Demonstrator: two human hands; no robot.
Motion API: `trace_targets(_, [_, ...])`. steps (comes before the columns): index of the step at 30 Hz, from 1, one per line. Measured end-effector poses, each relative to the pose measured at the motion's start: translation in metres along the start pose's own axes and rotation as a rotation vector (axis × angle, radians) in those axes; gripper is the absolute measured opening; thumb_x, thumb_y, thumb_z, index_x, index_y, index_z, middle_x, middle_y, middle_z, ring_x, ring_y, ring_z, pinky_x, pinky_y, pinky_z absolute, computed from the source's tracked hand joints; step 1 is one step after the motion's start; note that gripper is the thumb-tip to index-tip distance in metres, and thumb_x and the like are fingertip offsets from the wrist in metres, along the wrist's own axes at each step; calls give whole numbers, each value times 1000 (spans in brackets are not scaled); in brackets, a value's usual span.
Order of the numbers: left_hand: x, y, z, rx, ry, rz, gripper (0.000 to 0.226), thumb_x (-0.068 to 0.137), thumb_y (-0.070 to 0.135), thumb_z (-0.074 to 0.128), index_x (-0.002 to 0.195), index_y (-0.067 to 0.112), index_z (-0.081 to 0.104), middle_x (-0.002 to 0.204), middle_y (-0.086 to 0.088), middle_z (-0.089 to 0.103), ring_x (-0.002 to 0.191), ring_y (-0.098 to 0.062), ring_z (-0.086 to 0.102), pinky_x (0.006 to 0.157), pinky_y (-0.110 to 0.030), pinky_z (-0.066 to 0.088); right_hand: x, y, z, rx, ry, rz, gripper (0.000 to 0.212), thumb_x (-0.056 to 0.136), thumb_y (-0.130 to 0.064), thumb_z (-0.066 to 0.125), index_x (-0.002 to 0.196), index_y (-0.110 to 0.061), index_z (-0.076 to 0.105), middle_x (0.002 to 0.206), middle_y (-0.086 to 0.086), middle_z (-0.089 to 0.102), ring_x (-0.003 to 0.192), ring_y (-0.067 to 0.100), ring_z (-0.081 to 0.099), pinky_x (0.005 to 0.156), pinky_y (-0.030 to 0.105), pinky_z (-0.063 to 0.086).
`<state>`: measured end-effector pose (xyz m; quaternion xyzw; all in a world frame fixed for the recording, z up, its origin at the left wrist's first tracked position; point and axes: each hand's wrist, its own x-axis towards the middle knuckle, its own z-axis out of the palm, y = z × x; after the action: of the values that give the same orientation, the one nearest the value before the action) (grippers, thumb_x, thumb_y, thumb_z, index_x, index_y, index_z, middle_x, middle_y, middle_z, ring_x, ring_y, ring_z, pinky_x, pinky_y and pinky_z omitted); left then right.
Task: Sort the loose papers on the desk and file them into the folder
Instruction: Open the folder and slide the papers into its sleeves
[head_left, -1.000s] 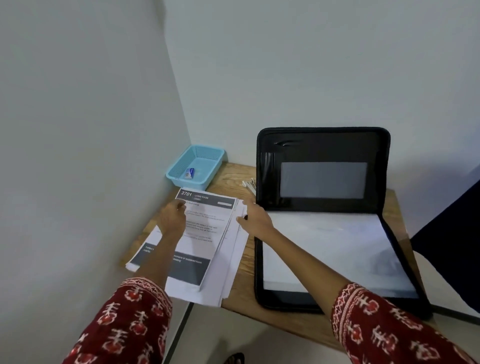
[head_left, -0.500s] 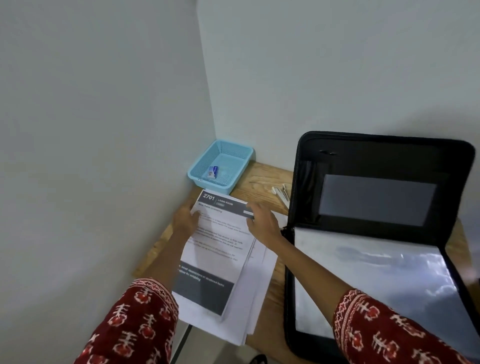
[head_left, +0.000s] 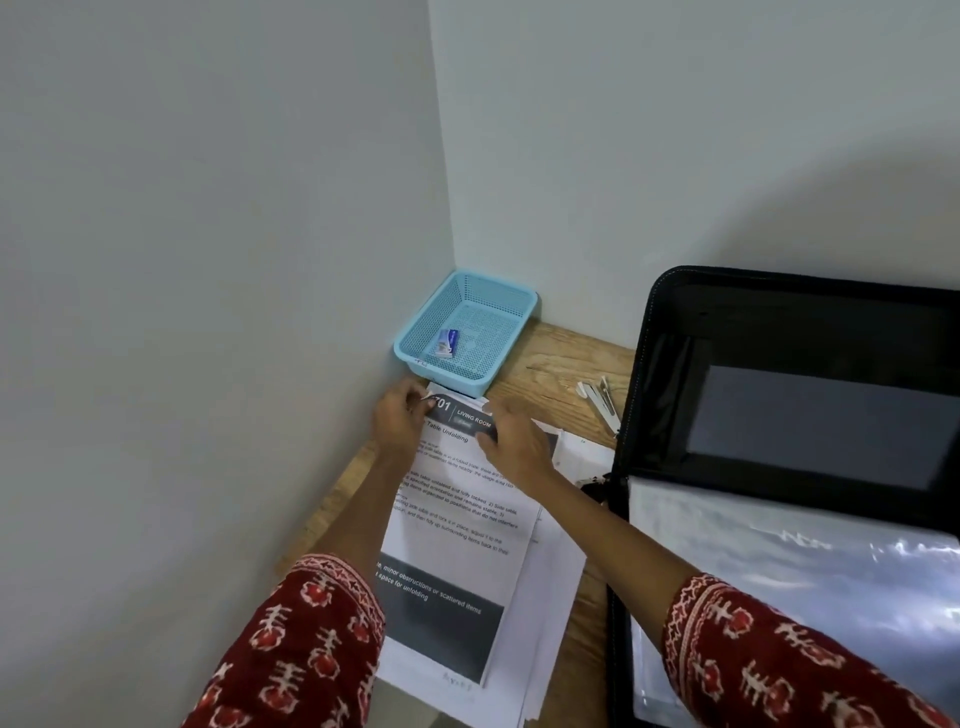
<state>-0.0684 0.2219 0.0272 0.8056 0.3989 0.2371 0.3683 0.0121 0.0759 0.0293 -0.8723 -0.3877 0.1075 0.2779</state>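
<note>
Your left hand pinches the top-left corner of the papers, which lie on the desk betw. wall and folder. Keep that pinch light & peel one sheet only. Right hand lies on the header, fingers curled at its edge; can't tell if it grips. Pin the rest flat w/ it, then carry the sheet right to the folder's clear sleeve.

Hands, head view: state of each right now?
Left hand: pinching the top sheet's far corner.
Right hand: fingers flat on that sheet, holding nothing.
</note>
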Motion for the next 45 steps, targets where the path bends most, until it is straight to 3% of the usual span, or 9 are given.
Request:
trace_targets(5, [-28,17,-11,-67,49,189,3,92,6,52,90,4,54,82,-1,64,74,-18,61,60,-20,43,10,-11,-18,221,-2,0,72,75,-29,78,134,-15,40,123,6,55,110,20,53,84,31,47])
trace_targets(9, [-49,56,-22,21,65,339,14,96,15,50,100,2,52,81,-4,63,68,-15,54,52,-17,28,0,-8,-50,360,-139,-47,40,78,-17,76,115,-7,64,101,8,68,90,24,64,75,31,50])
trace_targets(16, [-100,133,-15,34,2,490,19,95,27,51,100,9,53,60,13,48,50,-4,44,48,-18,28,-71,42,-160,418,25,11,27,82,-8,71,108,-2,70,92,0,64,85,11,57,69,20,40])
trace_targets(21, [-165,173,55,94,-122,567,9,92,17,54,92,10,59,72,-1,63,65,-19,58,54,-26,34,-189,173,-225,611,290,322,24,78,3,70,103,4,69,89,7,66,76,15,60,74,29,49])
trace_targets(24, [-215,194,112,124,-317,587,10,90,15,56,96,9,62,78,-7,67,74,-26,63,62,-31,42,-278,244,-248,695,411,491,21,80,6,67,97,-5,67,70,-9,69,61,1,62,65,19,50])
trace_targets(30, [-305,230,223,303,-748,578,35,91,28,49,123,15,56,126,0,58,116,-19,51,93,-29,43,-424,330,-259,739,561,792,15,82,8,64,93,-1,68,59,-12,68,52,-2,61,55,16,50])
trace_targets(34, [-340,260,269,572,-768,649,47,92,43,46,125,10,51,136,-8,46,130,-26,36,102,-44,37,-466,346,-254,834,591,901,13,81,5,67,82,-8,69,83,11,69,69,20,64,71,30,52])
trace_targets(40, [-361,287,285,810,-793,444,99,82,72,39,149,6,7,157,-12,-2,144,-34,-5,109,-61,12,-474,356,-263,840,582,960,13,78,6,68,87,-4,69,77,5,68,70,21,62,69,30,51])
trace_targets(45, [-362,292,284,833,-844,396,108,77,74,46,149,7,1,157,-11,-5,144,-33,-9,107,-67,10,-470,361,-279,846,507,922,15,77,4,68,88,-5,71,86,10,71,77,25,65,79,35,52])
